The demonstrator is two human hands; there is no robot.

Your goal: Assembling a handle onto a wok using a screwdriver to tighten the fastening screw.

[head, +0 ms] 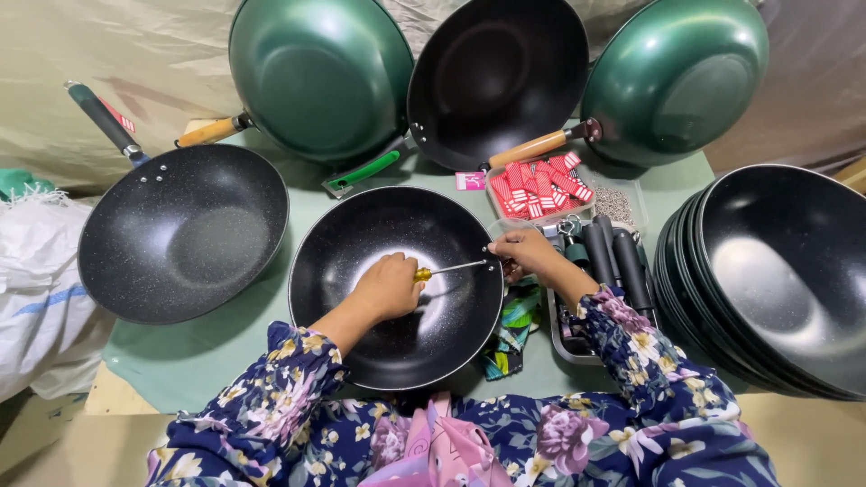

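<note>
A black wok (397, 298) sits in the middle of the pale green worktop (225, 347), right in front of the person, its speckled inside facing up. The left hand (388, 287) is inside the bowl, its grip closed around the yellow handle of a screwdriver (448, 268). The thin metal shaft runs to the right and its tip meets the wok's right wall, just under the rim. The right hand (526, 252) is outside that same spot, its grip closed at the rim; what it pinches is too small to tell.

Just right of the wok lies a tray (566, 338) holding several dark handles (613, 257) side by side. Behind it stands a clear box of red-and-white tags (539, 189), with a second clear box of small grey bits (616, 206) beside it. A patterned cloth (512, 329) lies between the wok and the tray.

To the left, a second black pan (180, 233) with a dark handle lies flat on the worktop. Along the back, three woks lean upright: a green one (320, 77), a black one (496, 81) and another green one (677, 77), each with a handle already fitted. At the far right is a tall stack of handleless black woks (776, 280). Both sleeves are dark blue with flowers.
</note>
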